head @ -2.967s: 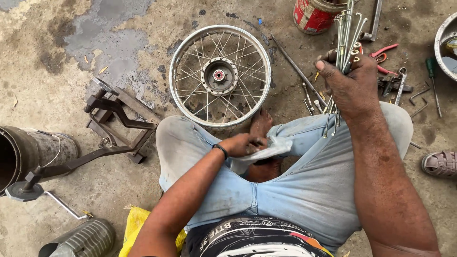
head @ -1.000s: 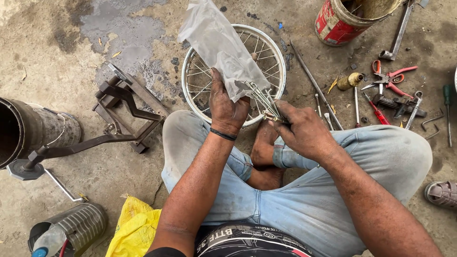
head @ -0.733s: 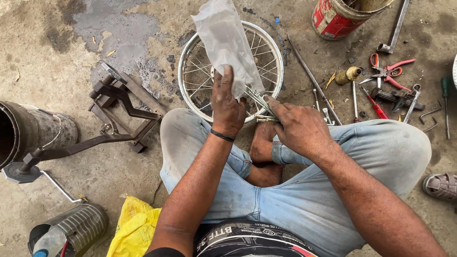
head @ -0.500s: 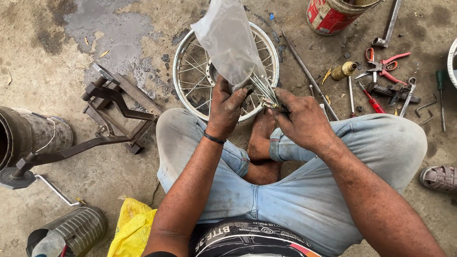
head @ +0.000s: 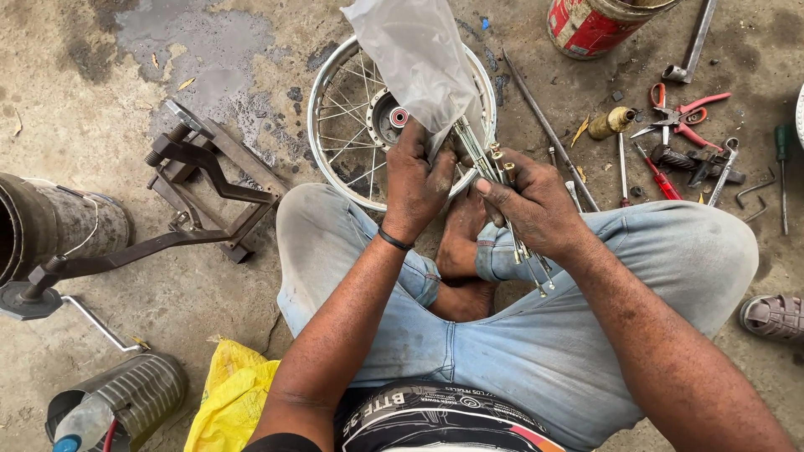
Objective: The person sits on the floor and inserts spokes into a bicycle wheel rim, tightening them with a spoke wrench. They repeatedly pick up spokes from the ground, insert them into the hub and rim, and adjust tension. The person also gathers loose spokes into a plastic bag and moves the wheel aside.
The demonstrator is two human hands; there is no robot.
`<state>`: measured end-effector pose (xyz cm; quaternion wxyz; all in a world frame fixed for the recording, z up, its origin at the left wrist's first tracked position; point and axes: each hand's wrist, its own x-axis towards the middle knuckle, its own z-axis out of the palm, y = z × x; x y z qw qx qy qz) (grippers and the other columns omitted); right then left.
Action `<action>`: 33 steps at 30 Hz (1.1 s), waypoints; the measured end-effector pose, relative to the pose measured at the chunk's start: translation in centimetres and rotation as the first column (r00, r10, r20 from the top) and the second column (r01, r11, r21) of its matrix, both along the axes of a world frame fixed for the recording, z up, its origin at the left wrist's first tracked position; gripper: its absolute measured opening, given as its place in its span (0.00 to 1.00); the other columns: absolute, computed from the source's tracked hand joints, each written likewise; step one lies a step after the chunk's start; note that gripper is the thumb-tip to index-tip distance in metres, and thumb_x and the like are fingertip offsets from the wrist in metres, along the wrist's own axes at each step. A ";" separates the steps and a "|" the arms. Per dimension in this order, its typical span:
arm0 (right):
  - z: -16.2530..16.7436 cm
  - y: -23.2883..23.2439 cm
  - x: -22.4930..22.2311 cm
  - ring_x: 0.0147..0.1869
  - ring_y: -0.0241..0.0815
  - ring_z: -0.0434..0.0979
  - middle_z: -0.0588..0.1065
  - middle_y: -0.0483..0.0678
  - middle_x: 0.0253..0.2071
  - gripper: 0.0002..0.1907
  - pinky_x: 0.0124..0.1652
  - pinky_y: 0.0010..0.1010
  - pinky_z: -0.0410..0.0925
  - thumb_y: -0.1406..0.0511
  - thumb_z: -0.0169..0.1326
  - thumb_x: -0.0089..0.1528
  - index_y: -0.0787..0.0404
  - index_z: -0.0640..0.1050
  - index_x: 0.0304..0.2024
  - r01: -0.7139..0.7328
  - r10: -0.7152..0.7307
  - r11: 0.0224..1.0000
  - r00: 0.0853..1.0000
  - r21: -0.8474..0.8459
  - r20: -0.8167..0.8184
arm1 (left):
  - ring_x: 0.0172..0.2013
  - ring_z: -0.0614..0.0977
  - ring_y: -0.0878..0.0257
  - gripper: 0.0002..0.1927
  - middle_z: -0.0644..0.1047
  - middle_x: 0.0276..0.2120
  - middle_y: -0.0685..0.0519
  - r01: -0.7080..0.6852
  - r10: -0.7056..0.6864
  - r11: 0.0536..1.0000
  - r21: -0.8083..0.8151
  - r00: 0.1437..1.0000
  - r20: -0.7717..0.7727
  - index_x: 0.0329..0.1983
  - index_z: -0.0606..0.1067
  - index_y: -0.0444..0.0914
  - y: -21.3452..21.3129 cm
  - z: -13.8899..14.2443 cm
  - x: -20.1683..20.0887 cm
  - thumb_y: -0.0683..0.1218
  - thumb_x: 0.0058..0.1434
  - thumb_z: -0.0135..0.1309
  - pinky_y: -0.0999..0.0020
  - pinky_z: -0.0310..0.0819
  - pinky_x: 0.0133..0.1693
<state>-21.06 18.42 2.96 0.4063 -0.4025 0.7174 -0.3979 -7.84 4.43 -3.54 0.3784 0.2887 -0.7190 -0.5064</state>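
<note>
Clear, cloudy plastic sleeve [head: 419,63] stands up from the left hand [head: 416,180], which is closed around its lower end where a bundle of thin silver metal spokes with brass-coloured nipple ends [head: 502,192] comes out. Right hand [head: 536,205] closed around the same bundle just below, thumb lying across the rods; the spoke tips poke out beneath it toward the lap. Bundle sits over the crossed legs in pale blue jeans [head: 586,335], above a bare foot [head: 461,238]. Just beyond, flat on the stained concrete floor [head: 100,100], lies a spoked steel wheel rim with a red-centred hub [head: 335,125]. Judgement: drawing the sleeve off goes best with the right hand keeping the rods tight together and aligned, the left sliding the plastic straight along them, so none catch or spill. Right of the knee: red-handled pliers [head: 682,113], loose small tools. Upper edge: red tin can [head: 595,25]. Left: dark metal stand [head: 209,197]; near the hip, a crumpled yellow bag [head: 230,398].
</note>
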 end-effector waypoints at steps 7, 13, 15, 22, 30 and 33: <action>-0.4 0.2 1.1 0.34 0.58 0.81 0.79 0.57 0.33 0.26 0.32 0.49 0.73 0.66 0.60 0.62 0.68 0.71 0.61 -0.155 0.019 0.982 0.655 -0.109 -0.755 | 0.41 0.82 0.65 0.17 0.80 0.39 0.48 0.089 -0.029 0.980 0.177 0.947 -0.319 0.53 0.73 0.31 1.5 -0.3 -0.8 0.51 0.76 0.47 0.67 0.79 0.42; -0.3 -0.3 2.0 0.33 0.51 0.82 0.76 0.55 0.33 0.28 0.31 0.42 0.75 0.69 0.55 0.61 0.69 0.70 0.65 -0.159 0.153 0.983 0.453 0.089 -0.878 | 0.25 0.81 0.62 0.26 0.75 0.23 0.48 0.001 -0.003 0.990 0.143 1.000 0.012 0.38 0.73 0.33 1.1 0.0 -0.9 0.60 0.76 0.42 0.63 0.76 0.29; -0.2 -0.4 2.4 0.33 0.49 0.82 0.76 0.53 0.32 0.31 0.30 0.40 0.75 0.67 0.54 0.59 0.71 0.69 0.65 -0.152 0.183 0.979 0.352 0.137 -0.918 | 0.25 0.82 0.57 0.24 0.76 0.21 0.48 0.018 -0.016 1.000 -0.010 0.989 0.147 0.35 0.72 0.34 0.9 0.3 -0.8 0.59 0.76 0.44 0.60 0.76 0.30; -0.3 -0.5 3.2 0.35 0.48 0.83 0.77 0.53 0.34 0.26 0.32 0.38 0.76 0.66 0.53 0.61 0.71 0.70 0.61 -0.065 0.298 0.953 0.374 0.296 -0.878 | 0.25 0.79 0.44 0.17 0.74 0.22 0.42 0.110 0.039 0.913 -0.393 0.935 0.351 0.34 0.70 0.34 1.1 0.8 0.5 0.52 0.70 0.56 0.50 0.72 0.28; -0.9 -0.4 2.4 0.37 0.51 0.83 0.77 0.56 0.35 0.28 0.34 0.40 0.75 0.66 0.57 0.58 0.73 0.70 0.60 -0.180 0.166 0.980 0.482 0.088 -0.861 | 0.28 0.77 0.50 0.18 0.75 0.24 0.43 0.150 -0.142 0.989 -0.014 0.959 0.245 0.36 0.74 0.34 1.4 -1.6 0.9 0.52 0.77 0.56 0.55 0.72 0.33; -1.1 -0.3 2.3 0.37 0.52 0.82 0.77 0.56 0.35 0.33 0.35 0.41 0.75 0.66 0.59 0.58 0.74 0.68 0.63 -0.190 0.176 0.979 0.568 0.080 -0.804 | 0.38 0.81 0.60 0.15 0.79 0.35 0.48 0.341 -0.314 0.761 0.552 0.938 -0.147 0.46 0.77 0.33 1.2 -2.0 1.2 0.51 0.71 0.57 0.62 0.78 0.42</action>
